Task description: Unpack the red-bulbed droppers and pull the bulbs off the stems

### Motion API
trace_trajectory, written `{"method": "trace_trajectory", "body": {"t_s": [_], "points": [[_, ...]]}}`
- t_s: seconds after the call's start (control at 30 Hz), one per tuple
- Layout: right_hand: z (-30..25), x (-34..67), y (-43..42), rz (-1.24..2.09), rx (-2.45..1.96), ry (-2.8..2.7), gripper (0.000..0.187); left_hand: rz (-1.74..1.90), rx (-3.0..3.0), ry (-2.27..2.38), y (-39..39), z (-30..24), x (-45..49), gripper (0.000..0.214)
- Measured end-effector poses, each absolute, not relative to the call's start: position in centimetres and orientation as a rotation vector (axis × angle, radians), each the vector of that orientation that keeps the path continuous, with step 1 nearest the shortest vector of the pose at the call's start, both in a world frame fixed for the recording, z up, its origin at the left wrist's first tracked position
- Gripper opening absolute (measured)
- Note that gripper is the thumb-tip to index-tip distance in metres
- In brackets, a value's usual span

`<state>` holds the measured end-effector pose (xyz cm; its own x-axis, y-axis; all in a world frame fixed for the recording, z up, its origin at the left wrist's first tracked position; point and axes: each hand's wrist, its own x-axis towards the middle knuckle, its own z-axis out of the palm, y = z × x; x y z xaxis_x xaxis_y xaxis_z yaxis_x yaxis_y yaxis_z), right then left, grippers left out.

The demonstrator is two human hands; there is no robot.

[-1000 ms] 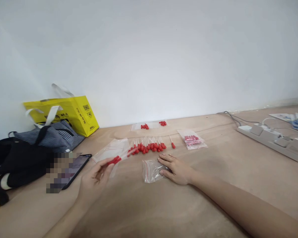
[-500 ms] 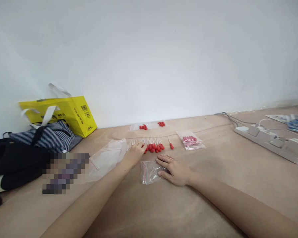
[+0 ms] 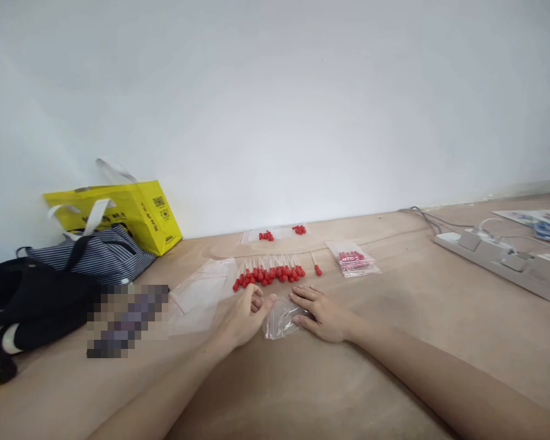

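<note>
Filled bags lie toward the tabletop's back edge; loose sticks remain unbagged. The right hand rests flat on an apparently empty pouch; the left hand curls beside it, thumb apart from fingers.

Red-tipped sticks, yellow bag

on my feed, tabletop looks wood: smooth, mostly matt, faint grain. small zip bag: thin clear plastic, glossy, crinkled. larger flat bag: filmy plastic, duller sheen. packed bags: shiny film. i read red-headed sticks as smooth plastic. yellow carrier: slick, low sheen. striped pouch: woven-looking cloth, matt. black bag: soft matt fabric. power strip: hard white plastic, smooth. wall: flat matt paint.
</note>
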<state>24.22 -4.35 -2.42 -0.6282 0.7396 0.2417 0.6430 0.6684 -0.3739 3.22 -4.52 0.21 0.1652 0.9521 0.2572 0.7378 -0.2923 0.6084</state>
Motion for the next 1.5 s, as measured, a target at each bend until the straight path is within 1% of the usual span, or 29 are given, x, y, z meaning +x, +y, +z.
{"method": "trace_trajectory", "body": {"t_s": [0.13, 0.2, 0.27, 0.33, 0.37, 0.5, 0.57, 0.63, 0.73, 0.83, 0.9, 0.97, 1.0, 1.1, 1.17, 1.23, 1.3, 1.33, 1.4, 1.43, 1.5], "points": [[-2.2, 24.2, -4.6, 0.381, -1.066, -2.506, 0.056, 0.874, 1.871, 1.353, -6.3, -0.9, 4.2, 0.043], [-2.0, 24.3, -4.6, 0.418, -1.026, -2.514, 0.058, 0.913, 1.856, 1.274, -6.7, -0.6, 4.3, 0.04], [-2.0, 24.5, -4.5, 0.463, -0.997, -2.512, 0.061, 0.982, 1.914, 1.281, -6.9, 0.3, 3.6, 0.028], [-2.1, 24.6, -4.3, 0.497, -0.99, -2.498, 0.063, 1.055, 2.016, 1.35, -6.7, 1.5, 2.1, 0.017], [-2.1, 24.7, -4.3, 0.505, -0.99, -2.49, 0.063, 1.118, 2.013, 1.407, -6.4, 2.1, 1.0, 0.016], [-2.4, 24.7, -4.2, 0.482, -0.996, -2.489, 0.063, 1.49, 1.58, 1.761, -4.6, 3.3, -3.3, 0.035], [-2.4, 24.7, -4.2, 0.456, -1.0, -2.507, 0.062, 1.481, 1.447, 1.97, -3.5, 2.9, -5.0, 0.041], [-2.3, 24.6, -4.3, 0.432, -0.999, -2.52, 0.06, 1.277, 1.449, 2.173, -2.5, 2.2, -6.2, 0.047], [-2.2, 24.6, -4.4, 0.415, -0.987, -2.533, 0.058, 0.797, 1.639, 2.318, -1.9, 1.5, -7.1, 0.059], [-2.2, 24.6, -4.3, 0.416, -0.994, -2.539, 0.058, 0.391, 1.89, 2.408, -2.5, 2.3, -7.1, 0.058], [-2.1, 24.6, -4.3, 0.416, -0.997, -2.544, 0.058, 0.224, 2.044, 2.533, -3.2, 3.2, -6.9, 0.054], [-2.1, 24.7, -4.3, 0.416, -0.998, -2.543, 0.058, 0.191, 2.288, 2.622, -3.5, 3.8, -6.6, 0.047], [-2.2, 24.7, -4.3, 0.416, -0.995, -2.541, 0.058, 0.216, 2.464, 2.592, -3.4, 3.9, -6.6, 0.043], [-2.3, 24.5, -4.5, 0.411, -0.969, -2.522, 0.058, 0.263, 2.896, 2.165, -2.4, 2.8, -7.1, 0.036], [-2.4, 24.5, -4.5, 0.415, -0.955, -2.482, 0.055, 0.153, 2.836, 1.957, -1.3, 1.4, -7.9, 0.043], [-2.4, 24.6, -4.0, 0.375, -1.006, -2.39, 0.043, -0.012, 2.548, 2.028, -0.4, 0.1, -8.8, 0.051], [-2.1, 25.3, -3.0, 0.246, -1.169, -2.244, 0.031, -0.096, 2.331, 2.118, 0.0, -0.7, -9.4, 0.056], [-2.0, 25.9, -2.3, 0.151, -1.289, -2.158, 0.028, -0.101, 2.273, 2.153, 0.1, -0.9, -9.6, 0.057], [-1.8, 27.4, -0.8, -0.019, -1.558, -1.987, 0.028, -0.058, 2.244, 2.194, 0.0, -1.0, -9.9, 0.057], [-1.8, 28.3, -0.1, -0.085, -1.695, -1.898, 0.03, -0.015, 2.261, 2.201, -0.1, -1.0, -9.9, 0.056], [-1.9, 30.0, 1.1, -0.109, -1.908, -1.808, 0.044, 0.119, 2.352, 2.215, -0.4, -1.0, -9.8, 0.053]]}}
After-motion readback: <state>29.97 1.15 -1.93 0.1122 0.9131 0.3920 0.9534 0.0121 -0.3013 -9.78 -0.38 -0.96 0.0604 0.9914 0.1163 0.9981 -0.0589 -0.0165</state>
